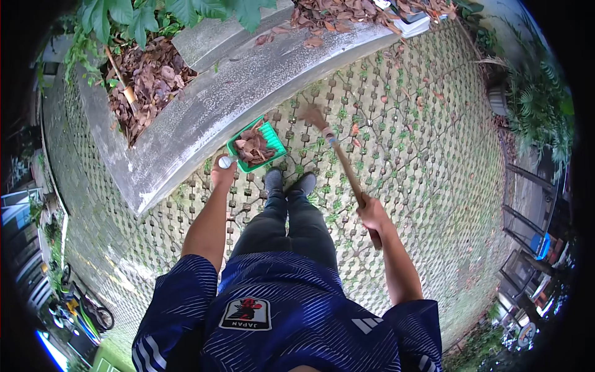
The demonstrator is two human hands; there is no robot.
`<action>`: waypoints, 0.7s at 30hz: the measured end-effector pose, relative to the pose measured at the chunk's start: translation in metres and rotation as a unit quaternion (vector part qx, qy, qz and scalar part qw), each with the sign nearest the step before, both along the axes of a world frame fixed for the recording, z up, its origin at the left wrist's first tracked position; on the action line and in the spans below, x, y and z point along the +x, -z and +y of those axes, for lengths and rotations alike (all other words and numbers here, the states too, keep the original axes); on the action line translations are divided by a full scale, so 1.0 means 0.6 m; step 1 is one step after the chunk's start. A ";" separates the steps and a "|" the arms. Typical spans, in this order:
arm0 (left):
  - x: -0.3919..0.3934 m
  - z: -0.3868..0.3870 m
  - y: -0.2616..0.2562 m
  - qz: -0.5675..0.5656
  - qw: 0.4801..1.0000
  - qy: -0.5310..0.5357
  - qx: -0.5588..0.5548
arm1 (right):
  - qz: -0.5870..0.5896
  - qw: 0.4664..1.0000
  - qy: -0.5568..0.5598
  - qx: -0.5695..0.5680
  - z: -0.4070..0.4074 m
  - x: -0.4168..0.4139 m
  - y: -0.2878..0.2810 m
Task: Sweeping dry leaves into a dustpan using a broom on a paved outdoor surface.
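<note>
My left hand (pixel 223 172) grips the white handle (pixel 227 162) of a green plastic dustpan (pixel 274 139). Brown dry leaves (pixel 253 146) are heaped in the pan, which lies just in front of my shoes beside the concrete curb. In my right hand (pixel 373 215) is the wooden stick of a hand broom (pixel 346 165). Its bristle head (pixel 312 115), blurred, hangs at or just above the paving to the right of the pan; whether it touches the ground I cannot tell.
A low concrete curb (pixel 195 135) borders a planter with leaf litter (pixel 153 74), where another stick-handled broom (pixel 128 93) leans. Grass grows through the perforated pavers (pixel 418 186), with scattered fallen leaves (pixel 356 129). A motorcycle (pixel 83 309) stands far left. Potted plants (pixel 534 93) line the right.
</note>
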State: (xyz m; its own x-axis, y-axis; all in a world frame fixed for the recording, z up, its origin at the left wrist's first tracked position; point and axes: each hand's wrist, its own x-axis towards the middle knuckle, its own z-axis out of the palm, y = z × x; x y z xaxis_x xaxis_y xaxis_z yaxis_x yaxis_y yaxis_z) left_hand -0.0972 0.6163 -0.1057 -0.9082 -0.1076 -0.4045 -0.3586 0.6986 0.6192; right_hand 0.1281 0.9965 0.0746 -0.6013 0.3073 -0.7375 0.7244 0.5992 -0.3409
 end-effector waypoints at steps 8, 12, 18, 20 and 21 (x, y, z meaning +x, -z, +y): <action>0.002 -0.006 -0.001 0.033 0.999 -0.012 -0.008 | -0.081 0.986 0.071 -0.129 -0.119 0.071 -0.142; 0.001 0.013 -0.024 0.020 1.000 0.007 -0.018 | -0.077 0.976 0.162 -0.121 -0.119 0.091 -0.123; 0.000 0.004 0.000 0.026 0.999 0.002 0.024 | 0.074 0.974 0.185 -0.110 -0.153 0.011 0.011; -0.003 0.009 0.006 0.008 1.000 0.001 -0.009 | 0.035 0.969 0.195 -0.150 -0.162 0.007 0.029; -0.003 0.004 0.010 0.008 1.000 0.002 -0.011 | 0.010 0.965 0.195 -0.176 -0.168 0.005 0.025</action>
